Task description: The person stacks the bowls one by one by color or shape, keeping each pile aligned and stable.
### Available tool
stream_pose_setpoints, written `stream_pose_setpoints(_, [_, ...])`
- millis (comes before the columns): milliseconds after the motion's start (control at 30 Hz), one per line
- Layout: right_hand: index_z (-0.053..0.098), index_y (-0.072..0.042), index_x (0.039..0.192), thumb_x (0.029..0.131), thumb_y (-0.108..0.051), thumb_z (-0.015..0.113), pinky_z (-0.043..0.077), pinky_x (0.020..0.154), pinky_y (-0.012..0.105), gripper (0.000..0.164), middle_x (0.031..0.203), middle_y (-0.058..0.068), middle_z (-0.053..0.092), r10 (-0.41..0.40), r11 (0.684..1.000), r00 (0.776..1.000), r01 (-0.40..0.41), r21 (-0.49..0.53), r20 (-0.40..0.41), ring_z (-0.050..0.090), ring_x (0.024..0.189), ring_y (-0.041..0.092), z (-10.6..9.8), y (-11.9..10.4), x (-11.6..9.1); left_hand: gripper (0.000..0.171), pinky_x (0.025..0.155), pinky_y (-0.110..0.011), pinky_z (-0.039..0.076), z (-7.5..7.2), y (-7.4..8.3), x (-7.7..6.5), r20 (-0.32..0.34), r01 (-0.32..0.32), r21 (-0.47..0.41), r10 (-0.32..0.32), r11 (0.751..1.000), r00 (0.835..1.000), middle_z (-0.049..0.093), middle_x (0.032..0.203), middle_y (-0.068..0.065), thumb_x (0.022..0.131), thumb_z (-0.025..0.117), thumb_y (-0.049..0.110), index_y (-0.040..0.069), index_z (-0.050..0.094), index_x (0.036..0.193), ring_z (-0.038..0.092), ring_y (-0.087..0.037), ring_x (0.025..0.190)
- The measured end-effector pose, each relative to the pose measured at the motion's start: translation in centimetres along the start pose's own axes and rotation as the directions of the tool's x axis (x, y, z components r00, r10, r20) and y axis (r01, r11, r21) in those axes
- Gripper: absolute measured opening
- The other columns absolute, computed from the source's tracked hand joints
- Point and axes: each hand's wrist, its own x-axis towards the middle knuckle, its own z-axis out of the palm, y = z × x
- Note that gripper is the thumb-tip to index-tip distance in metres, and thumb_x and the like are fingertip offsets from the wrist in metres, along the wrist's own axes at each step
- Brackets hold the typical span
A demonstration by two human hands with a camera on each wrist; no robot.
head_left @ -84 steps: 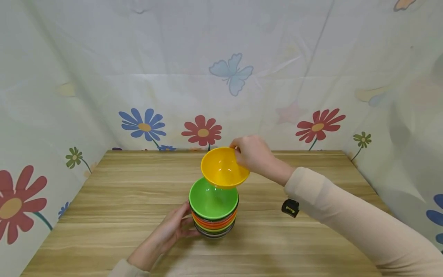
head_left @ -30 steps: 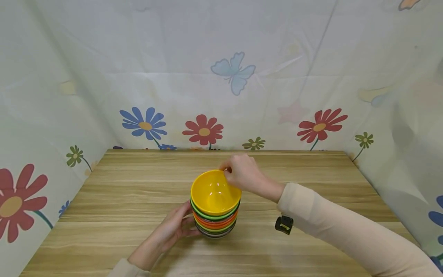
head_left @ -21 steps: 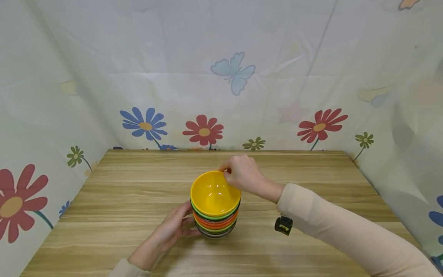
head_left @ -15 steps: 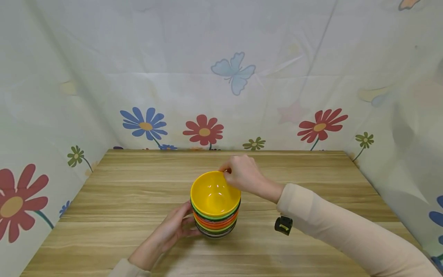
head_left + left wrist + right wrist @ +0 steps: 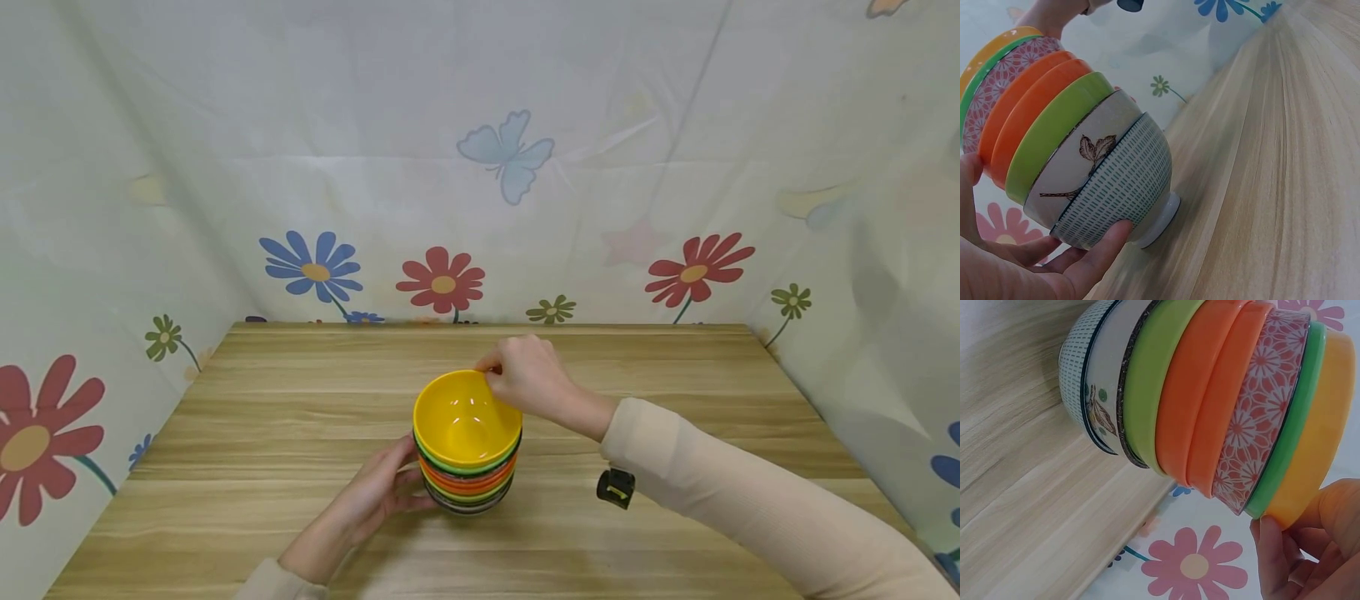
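A nested stack of bowls stands upright on the wooden table. On top sits a yellow bowl (image 5: 465, 425), inside a green bowl (image 5: 1294, 425). Below them come a pink flower-patterned bowl (image 5: 1263, 406), two orange bowls (image 5: 1194, 394), a lime bowl (image 5: 1066, 125), a white bowl with a brown leaf (image 5: 1091, 147), and a teal-dashed bowl (image 5: 1129, 181) at the bottom. My right hand (image 5: 528, 375) pinches the yellow bowl's far right rim, thumb inside. My left hand (image 5: 378, 492) holds the stack's left side, with fingers against the lowest bowl and others near the upper bowls.
The wood-grain table (image 5: 315, 375) reaches back to a white curtain (image 5: 360, 108) printed with flowers and a butterfly. A black wrist device (image 5: 617, 487) hangs below the right sleeve.
The yellow bowl, held tilted above the green bowl 2.8 s ago, has come down into it with my right hand. Over the last second both hands stay nearly still.
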Motion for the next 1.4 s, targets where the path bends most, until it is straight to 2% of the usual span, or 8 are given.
stream_pose_setpoints(267, [0.074, -0.010, 0.095, 0.081, -0.008, 0.064, 0.038, 0.043, 0.016, 0.017, 0.085, 0.004, 0.071, -0.001, 1.000, 1.000, 0.001, -0.001, -0.010, 0.050, 0.055, 0.010, 0.3, 0.2, -0.2, 0.066, 0.087, -0.050, 0.050, 0.0, 0.0, 0.0, 0.003, 0.001, -0.002, -0.001, 1.000, 1.000, 0.052, 0.125, -0.010, 0.091, 0.044, 0.054, 0.004, 0.042, 0.135, 0.058, -0.022, 0.105])
stream_pose_setpoints(433, [0.074, -0.013, 0.096, 0.081, -0.008, 0.064, 0.035, 0.042, 0.017, 0.018, 0.078, 0.002, 0.068, 0.005, 1.000, 1.000, -0.005, 0.008, -0.017, 0.044, 0.052, 0.010, 0.5, 0.4, -0.3, 0.068, 0.087, -0.050, 0.049, 0.0, 0.1, -0.1, 0.003, -0.003, 0.014, 0.003, 1.000, 1.000, 0.051, 0.126, -0.011, 0.090, 0.043, 0.055, 0.004, 0.042, 0.135, 0.057, -0.023, 0.107])
stream_pose_setpoints(567, [0.074, -0.013, 0.097, 0.082, -0.008, 0.063, 0.037, 0.043, 0.017, 0.019, 0.078, 0.002, 0.067, -0.002, 0.999, 0.999, 0.004, 0.050, -0.033, 0.048, 0.053, 0.010, 0.8, 0.8, -0.4, 0.068, 0.088, -0.049, 0.049, -0.1, 0.1, -0.1, -0.002, -0.005, 0.030, 0.006, 1.000, 1.000, 0.050, 0.127, -0.011, 0.090, 0.042, 0.056, 0.004, 0.043, 0.134, 0.057, -0.023, 0.107])
stream_pose_setpoints(700, [0.072, -0.011, 0.099, 0.084, -0.011, 0.062, 0.046, 0.050, 0.017, 0.018, 0.085, 0.003, 0.069, -0.026, 0.995, 0.998, 0.032, 0.100, -0.057, 0.056, 0.060, 0.010, 1.2, 1.3, -0.8, 0.068, 0.088, -0.049, 0.050, -0.2, 0.0, 0.0, -0.008, -0.005, 0.045, 0.005, 0.999, 1.000, 0.049, 0.129, -0.012, 0.091, 0.041, 0.056, 0.003, 0.043, 0.135, 0.057, -0.023, 0.108])
stream_pose_setpoints(867, [0.071, -0.010, 0.102, 0.090, -0.016, 0.059, 0.050, 0.061, 0.018, 0.018, 0.094, 0.002, 0.069, -0.019, 0.988, 0.995, 0.033, 0.148, -0.094, 0.057, 0.068, 0.009, 1.6, 2.4, -1.6, 0.071, 0.088, -0.048, 0.049, -0.4, -0.2, 0.1, -0.021, -0.005, 0.058, 0.006, 0.998, 1.000, 0.047, 0.130, -0.015, 0.091, 0.042, 0.055, -0.001, 0.042, 0.134, 0.056, -0.023, 0.110])
stream_pose_setpoints(1133, [0.069, -0.010, 0.104, 0.091, -0.013, 0.057, 0.047, 0.058, 0.019, 0.018, 0.087, 0.001, 0.065, -0.043, 0.987, 0.981, 0.071, 0.145, -0.188, 0.054, 0.070, 0.009, 2.4, 4.3, -2.8, 0.072, 0.093, -0.046, 0.047, -1.2, -0.1, 0.4, -0.028, -0.021, 0.104, 0.024, 0.994, 0.999, 0.037, 0.139, -0.024, 0.094, 0.037, 0.052, -0.006, 0.037, 0.136, 0.050, -0.031, 0.119])
stream_pose_setpoints(1267, [0.069, -0.010, 0.103, 0.091, -0.013, 0.057, 0.045, 0.056, 0.019, 0.018, 0.087, 0.000, 0.064, -0.062, 0.991, 0.977, 0.084, 0.105, -0.203, 0.053, 0.070, 0.008, 2.9, 5.1, -3.2, 0.070, 0.093, -0.045, 0.047, -1.7, 0.1, 0.8, -0.067, -0.027, 0.136, 0.036, 0.990, 0.997, 0.030, 0.143, -0.027, 0.096, 0.038, 0.048, -0.008, 0.032, 0.137, 0.047, -0.035, 0.121])
stream_pose_setpoints(1400, [0.069, -0.008, 0.101, 0.091, -0.012, 0.057, 0.047, 0.059, 0.022, 0.016, 0.090, 0.002, 0.065, -0.121, 0.990, 0.965, 0.135, 0.047, -0.233, 0.053, 0.070, 0.010, 3.5, 6.2, -3.5, 0.061, 0.093, -0.046, 0.047, -2.0, 0.5, 1.1, -0.155, -0.054, 0.193, 0.084, 0.980, 0.984, 0.035, 0.140, -0.027, 0.096, 0.043, 0.038, -0.008, 0.035, 0.135, 0.049, -0.034, 0.119])
